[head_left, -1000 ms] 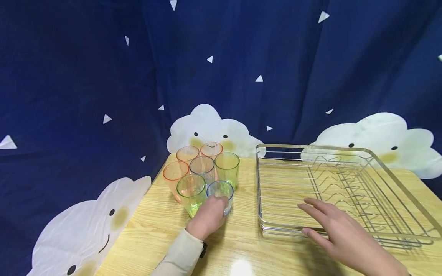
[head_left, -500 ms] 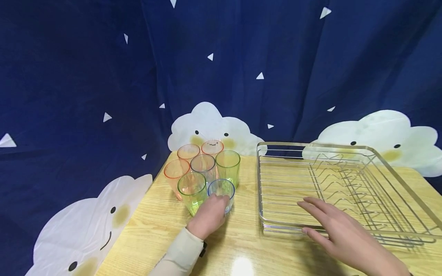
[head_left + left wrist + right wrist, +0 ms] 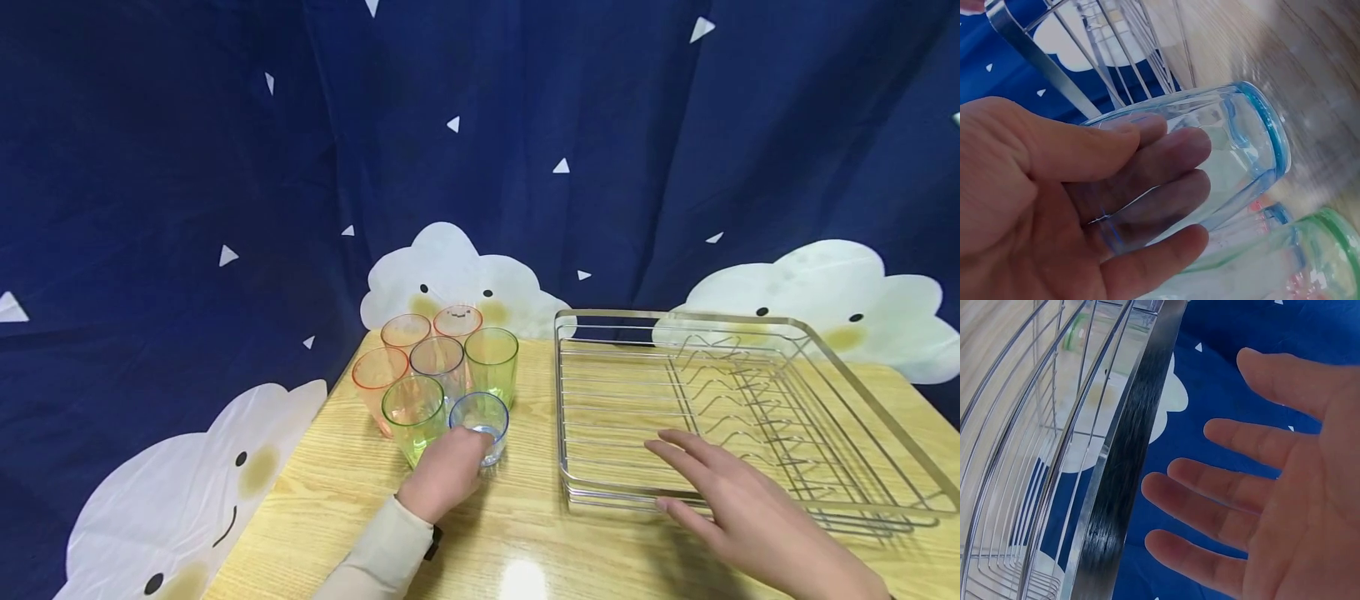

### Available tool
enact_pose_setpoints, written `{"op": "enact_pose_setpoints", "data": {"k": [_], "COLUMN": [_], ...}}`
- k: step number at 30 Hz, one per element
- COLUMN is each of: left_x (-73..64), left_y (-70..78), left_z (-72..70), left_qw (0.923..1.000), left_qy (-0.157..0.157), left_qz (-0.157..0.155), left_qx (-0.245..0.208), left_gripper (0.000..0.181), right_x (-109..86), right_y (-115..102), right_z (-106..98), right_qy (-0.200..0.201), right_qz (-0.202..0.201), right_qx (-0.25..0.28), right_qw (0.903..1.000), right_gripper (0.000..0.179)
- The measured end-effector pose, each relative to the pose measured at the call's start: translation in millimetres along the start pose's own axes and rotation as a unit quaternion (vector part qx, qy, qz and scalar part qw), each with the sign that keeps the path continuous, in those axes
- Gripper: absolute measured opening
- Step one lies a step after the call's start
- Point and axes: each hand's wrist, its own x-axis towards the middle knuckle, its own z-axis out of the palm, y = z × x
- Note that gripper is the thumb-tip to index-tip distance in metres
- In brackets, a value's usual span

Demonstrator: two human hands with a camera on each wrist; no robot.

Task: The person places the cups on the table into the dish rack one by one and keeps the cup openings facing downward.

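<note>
Head view: the left hand pinches the blue-rimmed glass between thumb and fingers; this glass stands at that hand's 1 o'clock, a green-rimmed glass at its 11 o'clock. The right hand has its fingers apart, the wire rack at its 12 o'clock.

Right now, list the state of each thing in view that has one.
Blue-rimmed tumbler: mouth up, gripped
Left hand: gripping that tumbler
Right hand: fingers extended, holding nothing
Near green tumbler: mouth up
Far green tumbler: mouth up
Dark-rimmed tumbler: mouth up
Nearest red-rimmed tumbler: mouth up
Back-left red-rimmed tumbler: mouth up
Back-right red-rimmed tumbler: mouth up
Wire dish rack: upright, open-topped
Blue curtain: hanging
</note>
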Motion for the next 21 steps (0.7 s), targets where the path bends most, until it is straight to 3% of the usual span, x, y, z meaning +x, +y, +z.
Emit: {"op": "enact_pose_setpoints", "data": {"k": [5, 12, 21], "left_x": [-2.0, -7.2, -15.1], "left_y": [-3.6, 2.3, 12.8], "left_z": [-0.8, -9.8, -25.2], "left_qw": [0.9995, 0.9947, 0.9887], "left_qy": [0.027, 0.095, 0.140], "left_qz": [0.016, 0.031, 0.053], "left_qx": [-0.006, -0.022, 0.003], "left_gripper": [0.025, 0.036, 0.035], "right_x": [1.1, -1.2, -2.3], "right_y": [-0.7, -1.2, -0.1], "right_z": [0.9, 3.7, 5.0], "right_qy": [0.001, 0.001, -0.010], "right_qz": [-0.001, -0.009, -0.001], "right_qx": [0.001, 0.000, 0.003], "right_qw": [1.0000, 1.0000, 0.9999], "right_gripper": [0.056, 0.058, 0.057]}}
